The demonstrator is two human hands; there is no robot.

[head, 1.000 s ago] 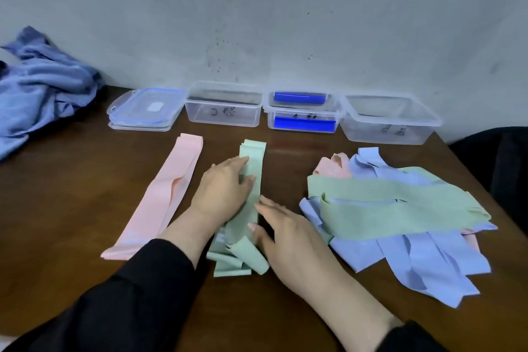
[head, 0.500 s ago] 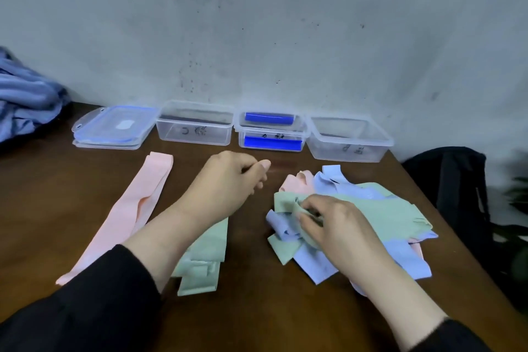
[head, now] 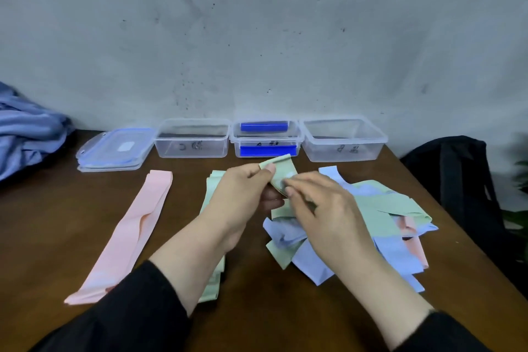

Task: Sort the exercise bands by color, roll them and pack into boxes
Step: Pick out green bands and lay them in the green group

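Note:
A green band (head: 281,167) is lifted off the mixed heap, with its upper end pinched by my left hand (head: 243,194) and its lower part pinched by my right hand (head: 323,206). The heap (head: 380,214) of green, blue and pink bands lies at the right of the table. Sorted green bands (head: 213,180) lie flat under my left arm, mostly hidden. A pink band (head: 134,226) lies flat on the left. Three clear boxes stand at the back: left box (head: 192,138), middle box (head: 267,138) with blue pieces, right box (head: 344,138).
Stacked clear lids (head: 117,150) lie left of the boxes. A blue cloth (head: 25,134) is bunched at the far left. A black bag (head: 454,177) sits off the table's right edge. The wall rises right behind the boxes.
My right hand left the sorted green bands, went to the heap and lifted a green band. My left hand came across and pinched the same band's upper end.

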